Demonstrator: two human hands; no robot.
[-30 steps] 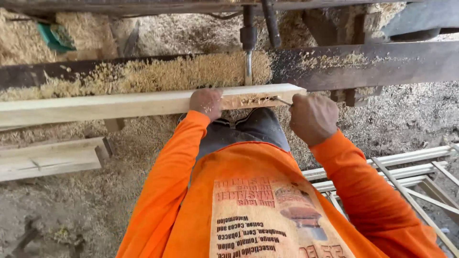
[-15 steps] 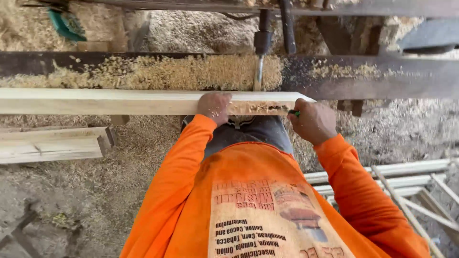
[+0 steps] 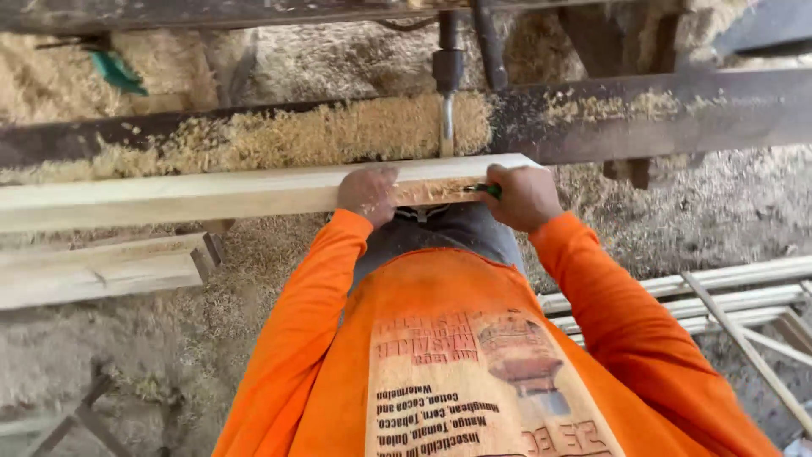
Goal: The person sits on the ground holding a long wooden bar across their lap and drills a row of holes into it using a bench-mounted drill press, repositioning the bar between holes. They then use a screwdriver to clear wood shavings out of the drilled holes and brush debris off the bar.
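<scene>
— Two hands sit on one pale wooden beam (image 3: 211, 193), which lies across the view with its long axis running left to right, slightly raised toward the right end.

— Where is each hand on it?

— The left hand (image 3: 366, 195) is pressed against the near face of the beam, fingers curled over the top edge, holding it steady. The right hand (image 3: 524, 197) is just beside it to the right, closed in a fist around a small tool with a green handle (image 3: 485, 189); the tip points left, along the beam's length, into a rough slot (image 3: 440, 191) cut in the near face.

— So the slot lies between the hands?

— Yes, between them, and nearer the beam's right end. The right hand is the one closest to that end; the left is on the long remainder.

— And what surrounds the beam?

— Behind it runs a dark timber rail (image 3: 643, 110) heaped with sawdust (image 3: 338, 131), and a metal bit (image 3: 446, 118) hangs down just above the beam's far edge, over the slot. A second pale board (image 3: 101, 271) lies lower left, well apart, and pale slats (image 3: 702, 292) lie at the right on the ground.

— Is the tool's tip visible?

— No; it is too small to tell.
</scene>
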